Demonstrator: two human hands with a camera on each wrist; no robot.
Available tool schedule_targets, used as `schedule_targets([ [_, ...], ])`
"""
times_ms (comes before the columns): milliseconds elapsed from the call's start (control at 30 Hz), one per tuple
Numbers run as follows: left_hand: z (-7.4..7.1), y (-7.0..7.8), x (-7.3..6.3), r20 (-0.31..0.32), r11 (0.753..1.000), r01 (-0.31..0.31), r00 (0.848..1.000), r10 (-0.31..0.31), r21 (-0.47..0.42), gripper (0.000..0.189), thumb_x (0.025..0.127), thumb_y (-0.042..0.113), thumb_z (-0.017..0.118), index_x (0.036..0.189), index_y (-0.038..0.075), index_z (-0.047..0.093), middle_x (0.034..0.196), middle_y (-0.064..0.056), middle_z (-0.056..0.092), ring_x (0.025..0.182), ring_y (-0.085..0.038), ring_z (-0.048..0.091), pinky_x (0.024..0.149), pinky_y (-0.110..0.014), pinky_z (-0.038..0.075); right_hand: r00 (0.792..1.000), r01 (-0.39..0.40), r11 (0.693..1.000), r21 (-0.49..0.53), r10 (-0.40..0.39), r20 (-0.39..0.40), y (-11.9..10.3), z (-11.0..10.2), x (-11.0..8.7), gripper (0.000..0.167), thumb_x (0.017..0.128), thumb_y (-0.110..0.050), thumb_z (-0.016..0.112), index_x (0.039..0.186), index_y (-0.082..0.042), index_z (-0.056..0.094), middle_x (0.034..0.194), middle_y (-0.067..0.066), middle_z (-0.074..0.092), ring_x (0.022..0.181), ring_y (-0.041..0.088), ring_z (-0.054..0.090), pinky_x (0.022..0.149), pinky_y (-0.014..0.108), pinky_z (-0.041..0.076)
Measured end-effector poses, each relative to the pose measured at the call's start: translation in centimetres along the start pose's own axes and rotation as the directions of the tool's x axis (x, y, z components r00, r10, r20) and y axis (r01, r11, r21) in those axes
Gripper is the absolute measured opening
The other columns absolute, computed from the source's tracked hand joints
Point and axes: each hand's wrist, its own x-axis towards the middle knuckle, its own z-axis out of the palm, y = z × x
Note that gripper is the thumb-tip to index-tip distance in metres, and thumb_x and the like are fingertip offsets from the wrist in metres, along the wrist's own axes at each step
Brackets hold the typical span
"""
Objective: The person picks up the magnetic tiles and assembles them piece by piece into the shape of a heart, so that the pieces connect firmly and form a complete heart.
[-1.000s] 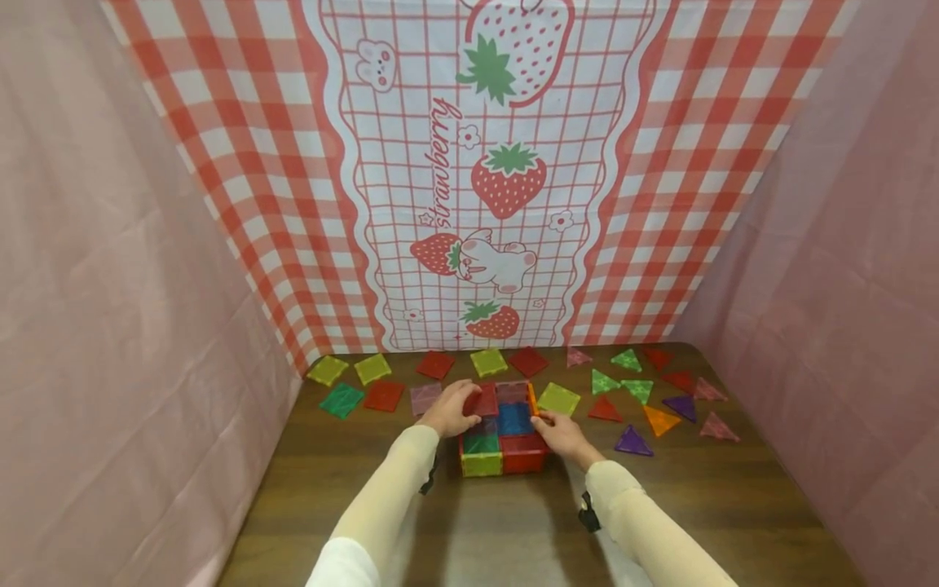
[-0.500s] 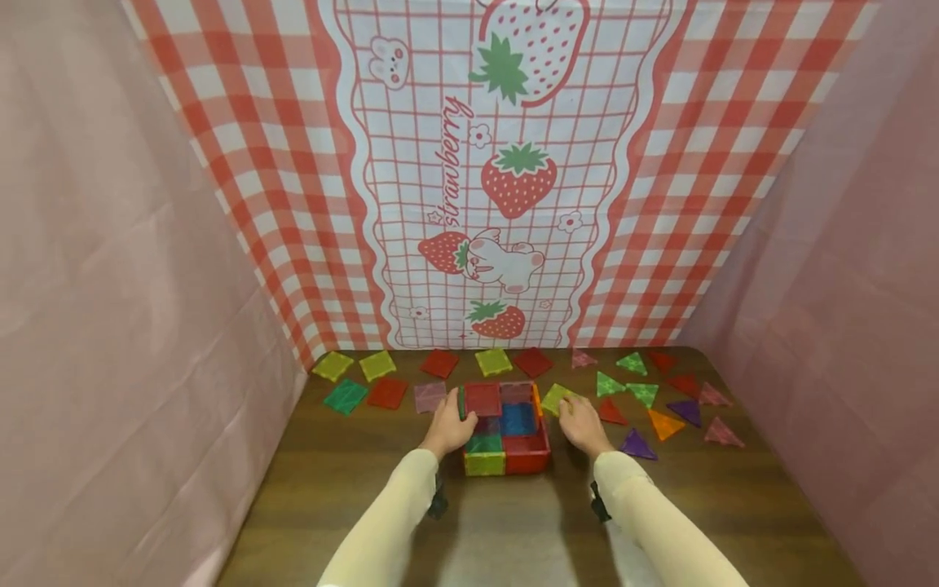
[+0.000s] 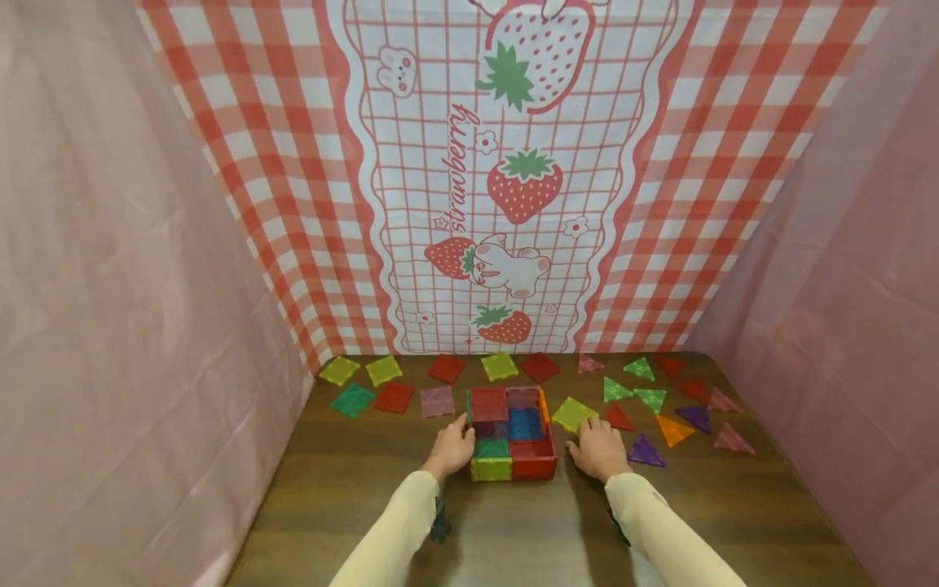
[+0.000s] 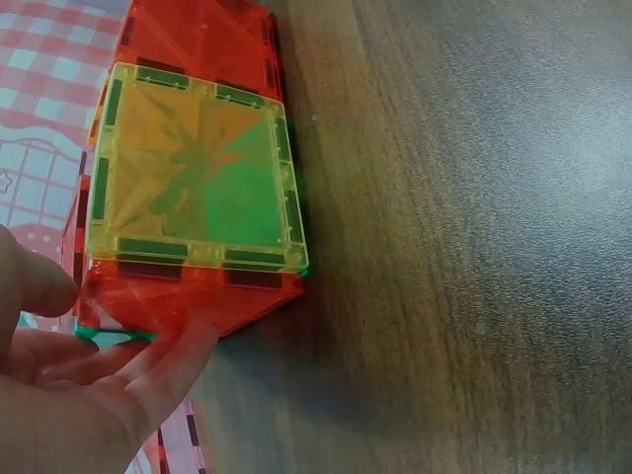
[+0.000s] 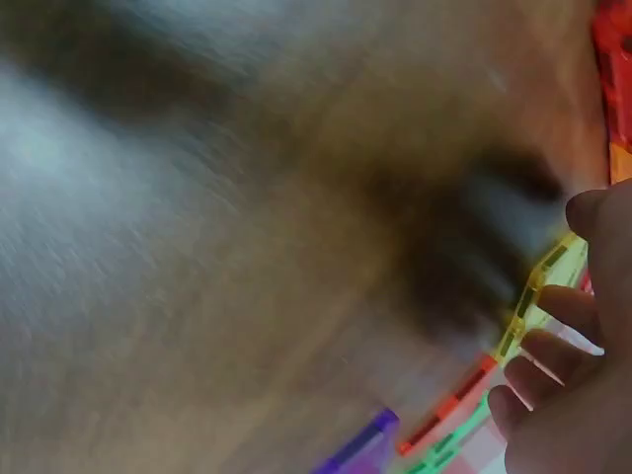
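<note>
Against the left wall of the tile box (image 3: 533, 469), your left hand (image 3: 451, 451) rests, fingers extended; right of the box, your right hand (image 3: 600, 451), fingers loosely apart, is by the yellow tile (image 3: 573, 413), near a purple triangle (image 3: 645, 452).

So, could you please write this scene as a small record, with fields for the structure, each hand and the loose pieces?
Structure: low magnetic tile box, yellow and red at the front
Left hand: against the left side of the box
Right hand: at the near edge of a yellow square tile; contact unclear
Other square tiles: behind and left of the box; yellow, red, green, pink
Triangular tiles: on the right; green, red, pink, purple, orange
Surface: wood-grain table
</note>
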Motion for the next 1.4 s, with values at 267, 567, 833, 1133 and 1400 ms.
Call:
schedule_targets([
  [267,0.2,-0.4,-0.2,-0.006,1.0,-0.001,1.0,0.001,0.008,0.047,0.106,0.015,0.044,0.142,-0.015,0.047,0.142,-0.033,0.053,0.134,-0.048,0.05,0.111,-0.058,0.041,0.994,-0.013,0.993,0.119,0.0,0.109,0.4,-0.4,0.6,0.063,0.099,-0.028,0.064,0.145,0.009,0.042,0.157,0.039,0.025,0.148,0.056,0.019,0.116,0.072,0.018],
  [567,0.4,-0.6,-0.4,-0.008,1.0,0.005,1.0,-0.005,0.01,0.045,0.107,0.015,0.044,0.137,-0.018,0.051,0.139,-0.033,0.056,0.133,-0.047,0.052,0.11,-0.058,0.042,0.998,0.018,0.998,0.052,-0.022,0.066,0.2,-0.9,1.8,0.042,0.088,-0.025,0.077,0.119,0.0,0.066,0.116,0.03,0.061,0.106,0.049,0.059,0.091,0.063,0.045],
  [833,0.4,-0.6,-0.7,0.006,1.0,-0.002,1.0,0.002,0.017,0.046,0.107,0.016,0.043,0.137,-0.018,0.051,0.138,-0.033,0.056,0.131,-0.049,0.053,0.11,-0.058,0.042,0.996,-0.024,0.993,0.116,0.014,0.084,-0.3,-1.2,1.5,0.047,0.082,-0.022,0.082,0.118,0.002,0.062,0.101,0.022,0.069,0.093,0.042,0.065,0.084,0.061,0.05],
  [1133,0.4,-0.5,-0.6,0.026,1.0,-0.004,1.0,0.004,0.007,0.047,0.108,0.018,0.042,0.139,-0.017,0.049,0.141,-0.033,0.054,0.134,-0.048,0.051,0.111,-0.058,0.041,0.989,-0.08,0.988,0.132,0.062,0.133,-0.4,-3.2,1.3,0.081,0.072,-0.029,0.087,0.131,0.011,0.049,0.115,0.034,0.056,0.106,0.051,0.054,0.091,0.064,0.048],
  [1400,0.3,-0.8,-0.6,0.031,1.0,0.012,0.999,-0.011,-0.024,0.048,0.109,0.018,0.041,0.141,-0.017,0.047,0.144,-0.033,0.051,0.136,-0.048,0.048,0.112,-0.058,0.04,0.993,-0.056,0.994,0.096,0.046,0.111,-0.3,-8.2,3.6,0.094,0.078,-0.031,0.083,0.142,0.017,0.034,0.137,0.044,0.039,0.123,0.059,0.04,0.096,0.065,0.046],
])
